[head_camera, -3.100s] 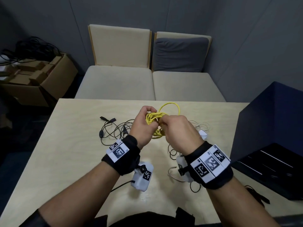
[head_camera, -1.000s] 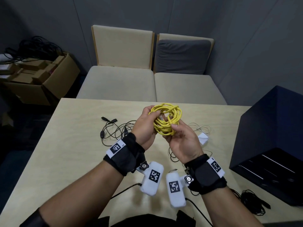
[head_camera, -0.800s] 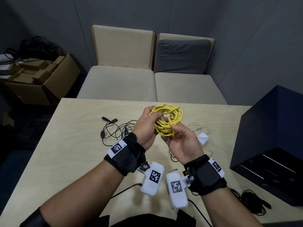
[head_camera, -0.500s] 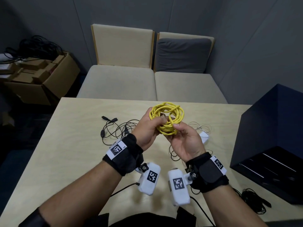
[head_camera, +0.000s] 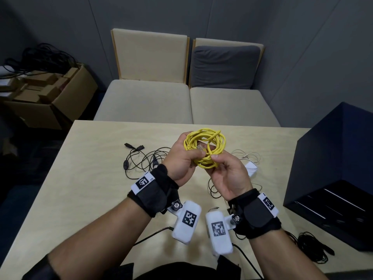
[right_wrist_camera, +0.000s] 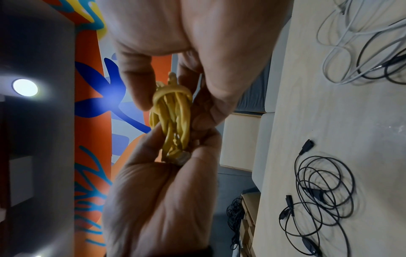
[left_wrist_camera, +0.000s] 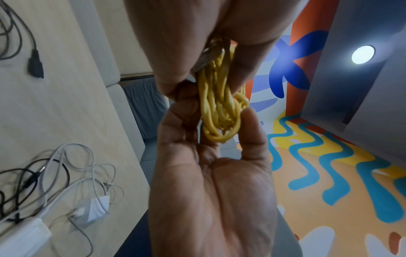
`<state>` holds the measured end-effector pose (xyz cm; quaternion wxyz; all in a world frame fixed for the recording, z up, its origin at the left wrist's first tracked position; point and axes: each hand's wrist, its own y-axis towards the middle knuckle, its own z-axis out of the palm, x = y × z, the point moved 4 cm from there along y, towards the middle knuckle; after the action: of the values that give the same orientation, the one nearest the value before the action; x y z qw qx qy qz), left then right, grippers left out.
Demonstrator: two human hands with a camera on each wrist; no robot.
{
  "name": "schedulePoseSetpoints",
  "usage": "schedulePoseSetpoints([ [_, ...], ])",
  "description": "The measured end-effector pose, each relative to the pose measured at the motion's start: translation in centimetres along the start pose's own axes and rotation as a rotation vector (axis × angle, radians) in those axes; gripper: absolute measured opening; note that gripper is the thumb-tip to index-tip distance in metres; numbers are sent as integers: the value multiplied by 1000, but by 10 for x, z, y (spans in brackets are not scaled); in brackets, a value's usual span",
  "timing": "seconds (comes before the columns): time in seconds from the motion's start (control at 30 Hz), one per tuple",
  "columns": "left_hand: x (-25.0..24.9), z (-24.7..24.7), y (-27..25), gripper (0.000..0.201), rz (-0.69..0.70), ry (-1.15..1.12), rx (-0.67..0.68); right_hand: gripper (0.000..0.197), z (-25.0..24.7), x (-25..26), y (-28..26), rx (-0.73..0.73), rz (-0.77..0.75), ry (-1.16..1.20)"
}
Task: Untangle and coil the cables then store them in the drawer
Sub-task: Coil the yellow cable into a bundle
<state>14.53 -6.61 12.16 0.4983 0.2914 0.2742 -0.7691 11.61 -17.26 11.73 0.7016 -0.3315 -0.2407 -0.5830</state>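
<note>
A yellow cable, wound into a small coil, is held above the middle of the table. My left hand grips the coil's left side and my right hand pinches its lower right, thumb on top. A clear plug shows inside the loop. In the left wrist view the yellow cable sits between the fingertips of both hands, and so it does in the right wrist view. The dark blue drawer cabinet stands at the table's right, its drawer front open.
A thin black cable with an inline switch lies loose left of my hands. A white cable with its adapter lies to the right. A black coiled cable sits near the cabinet. Beyond the table are two beige seats and a cardboard box.
Three seconds ago both hands were winding the cable palms down. The coil is now closed and held a little higher with both palms turned upward. Little has moved in the last second.
</note>
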Motion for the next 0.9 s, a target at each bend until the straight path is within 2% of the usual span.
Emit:
schedulePoseSetpoints([
  [0.13,-4,0,1,54,-32,-26,12,38,2,0,-1,8,3,3],
  [0.43,-3,4,0,50,-50,11,-86,37,2,-4,0,10,52,17],
  [0.6,-4,2,0,56,-81,-26,-66,35,4,-4,0,4,59,55],
  [0.67,-6,2,-1,47,-117,-81,-59,37,5,-4,-2,-4,57,63],
  [0.73,-8,4,-2,26,-120,-96,-54,37,5,-4,-2,-6,53,73],
  [0.77,-9,5,-2,23,-113,-84,-60,36,5,-4,-2,-7,52,78],
  [0.9,-6,5,1,30,-76,-1,-75,37,3,-4,-1,17,40,39],
])
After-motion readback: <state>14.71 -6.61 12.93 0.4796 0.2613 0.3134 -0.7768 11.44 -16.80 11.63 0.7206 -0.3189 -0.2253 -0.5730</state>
